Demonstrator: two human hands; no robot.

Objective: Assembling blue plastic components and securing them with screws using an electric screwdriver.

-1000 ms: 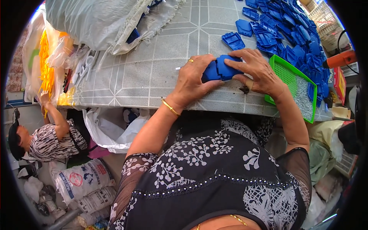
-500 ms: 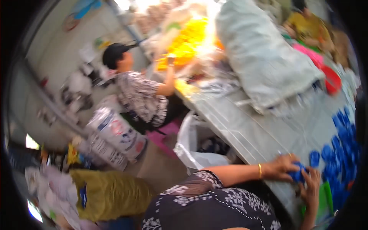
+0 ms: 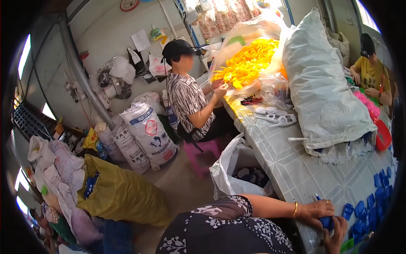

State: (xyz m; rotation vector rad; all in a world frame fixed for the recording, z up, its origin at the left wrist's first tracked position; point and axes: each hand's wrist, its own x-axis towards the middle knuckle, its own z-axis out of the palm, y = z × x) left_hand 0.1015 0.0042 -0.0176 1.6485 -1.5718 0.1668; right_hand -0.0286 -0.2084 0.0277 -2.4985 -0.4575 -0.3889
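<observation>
At the near edge of the tiled-pattern table, my left hand (image 3: 316, 211), with a gold bracelet at the wrist, is closed on a small blue plastic piece (image 3: 325, 222). A thin stick with a blue and white end (image 3: 317, 197) pokes out by its fingers; its kind is unclear. My right hand (image 3: 337, 233) is curled against the same piece from the right, fingers bent over it. Just right of the hands lie several loose blue plastic pieces (image 3: 359, 209). A bit of a green object (image 3: 347, 244) shows beside my right wrist.
A big white woven sack (image 3: 325, 84) lies across the table. Beyond it, a co-worker (image 3: 192, 93) sits by a heap of yellow pieces (image 3: 249, 61); another person (image 3: 370, 74) sits far right. An open white bag (image 3: 224, 173) stands against the table, and an olive sack (image 3: 122, 190) lies left.
My view has swung, so the scene sits further right and more of the room shows. Both hands stay together at the blue piece, now slightly lower in view.
</observation>
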